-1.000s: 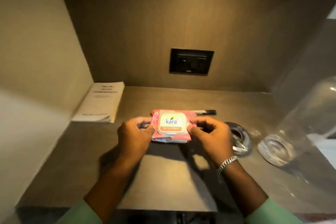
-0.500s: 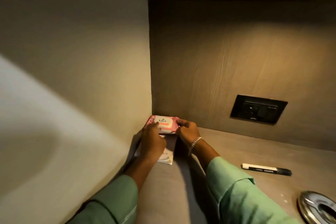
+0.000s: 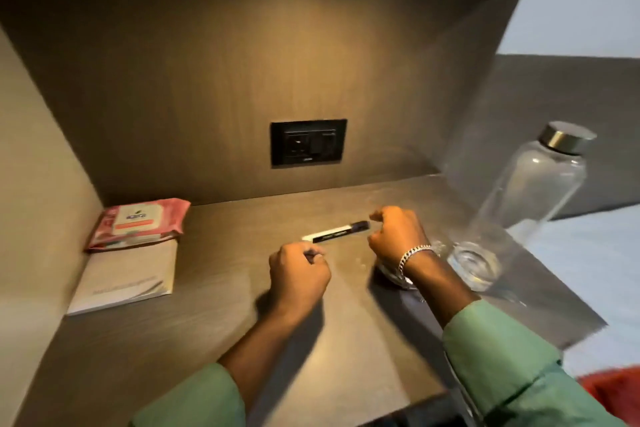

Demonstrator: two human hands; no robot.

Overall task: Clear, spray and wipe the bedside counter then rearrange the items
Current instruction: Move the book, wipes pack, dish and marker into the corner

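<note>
A black-and-white pen (image 3: 337, 231) lies on the brown bedside counter (image 3: 214, 315), near the middle. My left hand (image 3: 299, 270) is curled into a loose fist just in front of the pen's white end and holds nothing. My right hand (image 3: 394, 236) is at the pen's dark end, with thumb and forefinger apart on either side of the tip. A pink wipes pack (image 3: 138, 224) rests on a white booklet (image 3: 128, 277) in the back left corner, away from both hands.
A clear glass bottle (image 3: 526, 198) with a metal cap stands at the right edge, close to my right wrist. A round metal coaster (image 3: 389, 276) is partly hidden under that wrist. A black wall socket (image 3: 308, 142) is set in the back panel. Walls close off the left and back.
Both hands let go of the wipes pack, which now lies on the booklet in the corner. They have moved right to the pen, and the view swung back to the middle.
</note>
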